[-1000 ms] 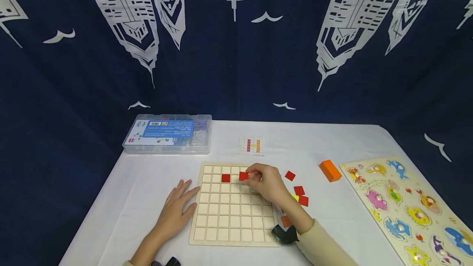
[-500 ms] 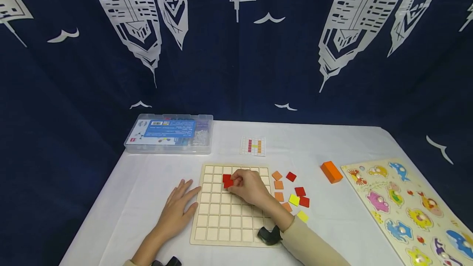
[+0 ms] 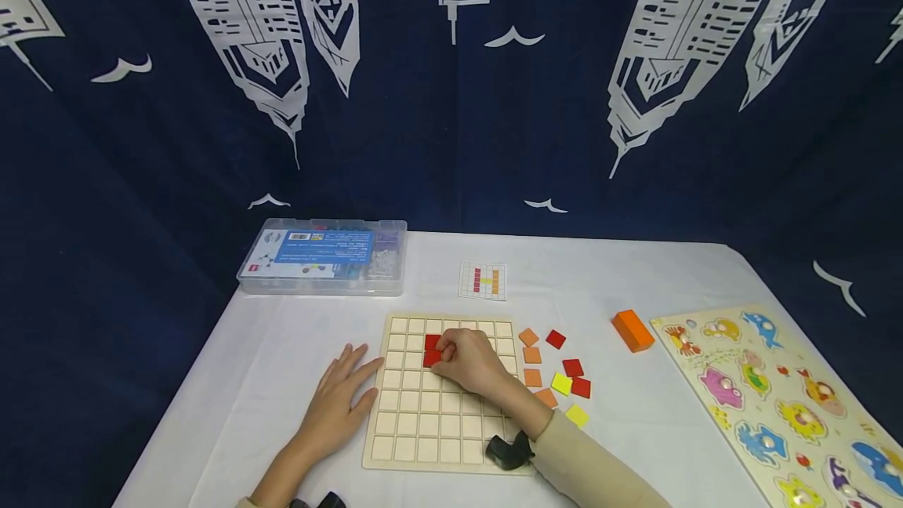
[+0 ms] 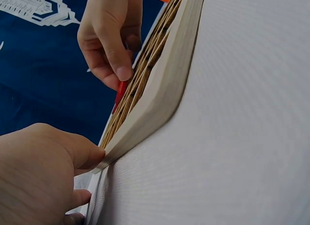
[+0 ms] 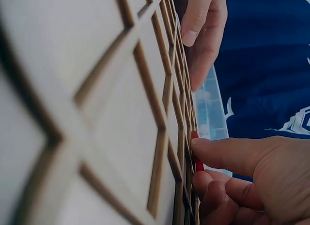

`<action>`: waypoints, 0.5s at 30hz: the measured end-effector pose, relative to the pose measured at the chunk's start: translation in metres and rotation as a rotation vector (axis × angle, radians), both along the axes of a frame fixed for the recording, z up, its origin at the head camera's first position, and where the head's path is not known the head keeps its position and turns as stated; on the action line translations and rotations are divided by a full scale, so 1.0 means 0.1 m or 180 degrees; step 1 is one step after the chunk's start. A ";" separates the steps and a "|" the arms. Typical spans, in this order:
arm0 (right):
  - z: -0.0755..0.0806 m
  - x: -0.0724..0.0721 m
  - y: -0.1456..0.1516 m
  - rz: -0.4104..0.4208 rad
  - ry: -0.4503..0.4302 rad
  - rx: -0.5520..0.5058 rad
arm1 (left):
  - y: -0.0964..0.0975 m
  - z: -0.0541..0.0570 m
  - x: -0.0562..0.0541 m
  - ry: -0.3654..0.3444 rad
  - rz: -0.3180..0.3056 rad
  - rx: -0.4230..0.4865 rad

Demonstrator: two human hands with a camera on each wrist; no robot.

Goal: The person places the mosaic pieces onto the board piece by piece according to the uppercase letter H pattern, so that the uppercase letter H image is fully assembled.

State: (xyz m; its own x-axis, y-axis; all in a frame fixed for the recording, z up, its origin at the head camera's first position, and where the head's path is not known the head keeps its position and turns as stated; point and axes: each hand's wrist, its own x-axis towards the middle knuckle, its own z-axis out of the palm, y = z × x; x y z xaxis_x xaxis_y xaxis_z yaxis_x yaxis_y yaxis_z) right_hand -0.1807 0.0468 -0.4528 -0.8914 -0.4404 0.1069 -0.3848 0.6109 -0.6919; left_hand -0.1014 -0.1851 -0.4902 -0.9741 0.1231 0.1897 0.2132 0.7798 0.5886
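Observation:
A pale wooden grid board (image 3: 406, 422) lies on the white table. My right hand (image 3: 473, 364) is over its upper part, pinching a red square tile (image 3: 430, 360) at a second-row cell. Directly above that sits another red tile (image 3: 432, 342) in the top row. In the right wrist view, the thumb lies against the held red tile (image 5: 195, 134) while the other fingers curl below it. My left hand (image 3: 337, 402) rests at the board's left edge with extended fingers; in the left wrist view its index finger touches the board's corner (image 4: 116, 150).
Right of the board lie loose orange tiles (image 3: 532, 355), red tiles (image 3: 556, 339) and yellow tiles (image 3: 561, 384). Behind it is a pattern card (image 3: 483, 281). A clear plastic case (image 3: 320, 257) stands back left. An orange block (image 3: 632, 331) and an animal puzzle board (image 3: 769, 398) lie to the right.
My right hand has carried the red tile leftward and toward me, to the cell just below the other red tile. My left hand has stayed at the board's edge.

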 end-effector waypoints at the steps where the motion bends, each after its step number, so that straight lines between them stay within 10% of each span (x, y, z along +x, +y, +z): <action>1: 0.00 0.00 0.00 0.0004 -0.0001 0.0010 | 0.00 0.00 0.00 0.0000 -0.0001 0.0002; 15: 0.03 0.01 0.02 0.0018 -0.0052 -0.0031 | 0.00 0.00 0.00 -0.0003 0.0001 -0.0012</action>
